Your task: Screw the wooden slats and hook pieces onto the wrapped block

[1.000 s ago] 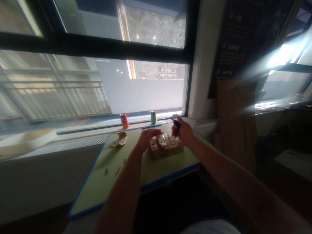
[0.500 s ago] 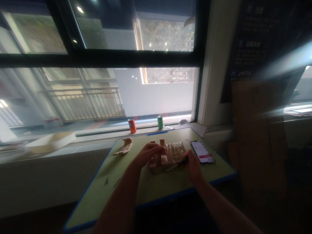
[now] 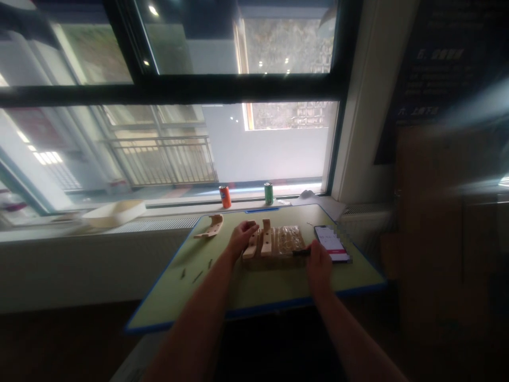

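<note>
Drew left hand (image 3: 242, 237) leftward to left wood piece (image 3: 252, 246); could not tell its grip. Kept right hand (image 3: 319, 262) clamped on tool (image 3: 300, 252) toward front edge of worktop (image 3: 270, 289).

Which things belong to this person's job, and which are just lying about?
Likely the job:
wooden piece at the left hand
second wooden piece beside it
curved wooden piece farther left
black-handled tool in the right hand

Likely just lying about:
smartphone
orange can
green can
pale tray

Daylight is admitted through a dark-framed window (image 3: 238, 88); a green table (image 3: 270, 289) (blue-edged) is set beside the pale radiator (image 3: 99, 260).
</note>
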`<state>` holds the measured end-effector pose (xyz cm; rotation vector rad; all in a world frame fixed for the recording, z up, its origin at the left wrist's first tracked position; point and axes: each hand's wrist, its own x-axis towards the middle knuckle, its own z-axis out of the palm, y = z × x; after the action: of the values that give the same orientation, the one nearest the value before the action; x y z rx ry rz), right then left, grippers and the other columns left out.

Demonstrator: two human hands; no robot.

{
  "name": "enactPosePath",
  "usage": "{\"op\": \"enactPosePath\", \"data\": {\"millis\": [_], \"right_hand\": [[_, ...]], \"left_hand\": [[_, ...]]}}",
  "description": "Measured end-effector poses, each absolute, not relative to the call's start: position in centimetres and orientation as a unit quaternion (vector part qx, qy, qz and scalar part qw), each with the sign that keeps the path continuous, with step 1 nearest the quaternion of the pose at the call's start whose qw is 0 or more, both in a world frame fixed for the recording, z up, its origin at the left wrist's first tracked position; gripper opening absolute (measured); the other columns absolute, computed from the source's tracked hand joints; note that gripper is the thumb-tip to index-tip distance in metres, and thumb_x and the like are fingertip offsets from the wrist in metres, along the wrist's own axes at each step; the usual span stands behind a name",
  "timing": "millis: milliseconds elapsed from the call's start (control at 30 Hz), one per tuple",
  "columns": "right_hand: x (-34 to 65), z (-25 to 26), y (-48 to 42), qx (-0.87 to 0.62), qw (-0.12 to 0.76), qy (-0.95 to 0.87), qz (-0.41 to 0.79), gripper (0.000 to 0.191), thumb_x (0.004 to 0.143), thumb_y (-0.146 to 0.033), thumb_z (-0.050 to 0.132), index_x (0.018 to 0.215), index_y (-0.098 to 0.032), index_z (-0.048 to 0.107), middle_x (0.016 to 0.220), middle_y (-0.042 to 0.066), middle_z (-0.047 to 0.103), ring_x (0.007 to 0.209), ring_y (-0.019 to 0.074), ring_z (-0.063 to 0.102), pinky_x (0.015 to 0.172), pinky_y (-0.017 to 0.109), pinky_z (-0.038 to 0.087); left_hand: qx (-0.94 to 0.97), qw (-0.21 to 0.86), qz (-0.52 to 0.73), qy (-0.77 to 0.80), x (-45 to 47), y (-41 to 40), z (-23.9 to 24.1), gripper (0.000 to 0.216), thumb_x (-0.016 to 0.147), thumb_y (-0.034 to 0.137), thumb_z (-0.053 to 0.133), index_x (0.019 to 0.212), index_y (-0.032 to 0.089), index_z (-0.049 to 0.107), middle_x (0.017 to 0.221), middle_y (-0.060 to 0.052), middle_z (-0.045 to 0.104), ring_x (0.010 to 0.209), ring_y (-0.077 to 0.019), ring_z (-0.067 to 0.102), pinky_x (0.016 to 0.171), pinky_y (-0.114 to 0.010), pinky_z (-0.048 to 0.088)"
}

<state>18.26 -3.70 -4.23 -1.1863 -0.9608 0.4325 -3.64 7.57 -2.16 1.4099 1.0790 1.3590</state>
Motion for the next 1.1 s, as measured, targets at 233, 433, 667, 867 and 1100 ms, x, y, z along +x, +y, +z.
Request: {"op": "enactPosePath", "data": {"millis": [233,433,667,867,1100], "right_hand": [[19.2,-4.9,-2.0,-0.547,0.714,-0.38,0.217,0.038,0.083,-0.054,0.041,0.089,-0.018,0.049,0.059,-0.002,0.054,0.052,0.0145,0.052,0.051,0.026,0.042],[19.4,-5.7,-0.9,-0.581,0.668,-0.41,0.217,0.032,0.081,-0.046,0.046,0.093,-0.016,0.048,0.066,0.001,0.058,0.055,0.0142,0.056,0.056,0.027,0.045],[19.4,-6.3,0.3,-0.613,0.615,-0.44,0.23,0.034,0.078,-0.029,0.046,0.107,-0.011,0.051,0.105,0.017,0.061,0.074,0.0176,0.062,0.066,0.029,0.046],[19.3,-6.3,0.7,-0.612,0.572,-0.485,0.251,0.033,0.08,-0.026,0.039,0.103,-0.014,0.06,0.101,0.011,0.066,0.094,0.0203,0.059,0.081,0.03,0.042],[18.9,-6.0,-0.2,-0.623,0.555,-0.493,0.245,0.054,0.078,-0.056,0.046,0.11,-0.013,0.054,0.099,0.011,0.066,0.084,0.0203,0.062,0.07,0.027,0.047]], "left_hand": [[0.544,0.482,0.558,0.4,-4.0,7.2,-2.7,0.044,0.057,0.039,0.077,0.089,0.013,0.064,0.088,-0.007,0.068,0.076,-0.0164,0.062,0.072,-0.03,0.047],[0.491,0.536,0.58,0.369,-5.3,6.9,-2.6,0.042,0.059,0.035,0.077,0.093,0.014,0.064,0.089,-0.006,0.068,0.077,-0.014,0.062,0.073,-0.028,0.049],[0.492,0.569,0.559,0.35,-6.5,6.7,-2.3,0.038,0.057,0.03,0.079,0.088,0.012,0.066,0.081,-0.006,0.068,0.07,-0.0143,0.062,0.065,-0.027,0.049],[0.502,0.56,0.567,0.335,-6.6,6.3,-2.0,0.036,0.06,0.027,0.077,0.093,0.015,0.068,0.091,-0.005,0.068,0.078,-0.0146,0.062,0.072,-0.027,0.049],[0.506,0.554,0.566,0.341,-6.8,6.3,-1.7,0.04,0.062,0.026,0.076,0.099,0.015,0.069,0.093,-0.006,0.068,0.076,-0.015,0.062,0.069,-0.026,0.048]]}}
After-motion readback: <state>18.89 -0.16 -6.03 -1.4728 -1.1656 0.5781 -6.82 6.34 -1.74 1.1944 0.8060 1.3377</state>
